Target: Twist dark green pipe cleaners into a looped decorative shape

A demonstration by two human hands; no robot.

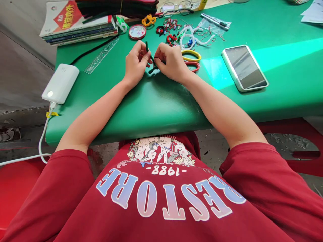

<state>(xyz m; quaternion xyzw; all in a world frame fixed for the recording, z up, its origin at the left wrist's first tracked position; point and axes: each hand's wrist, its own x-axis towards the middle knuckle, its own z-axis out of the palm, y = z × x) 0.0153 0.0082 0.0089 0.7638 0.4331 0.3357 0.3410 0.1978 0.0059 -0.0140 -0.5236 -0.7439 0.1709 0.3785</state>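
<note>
Above the green table, my left hand [137,62] is closed, thumb and fingers pinching a dark green pipe cleaner [147,46]. One end of it sticks up past the fingertips, and a bent part hangs below between the hands. My right hand [171,62] is closed too, its fingertips pinched on the lower part of the same pipe cleaner. How the piece is twisted there is partly hidden by the fingers. Just right of my right hand lie scissors with a yellow and a red handle loop [193,55], their blades hidden under the hand.
A white phone [246,69] lies right, a white power bank [60,83] with cables left. Behind are a clear ruler [102,55], stacked books [80,28], a round tin [137,32], an orange pipe-cleaner shape [148,20], white pipe cleaners [188,37], glasses [176,9] and a pen [214,21].
</note>
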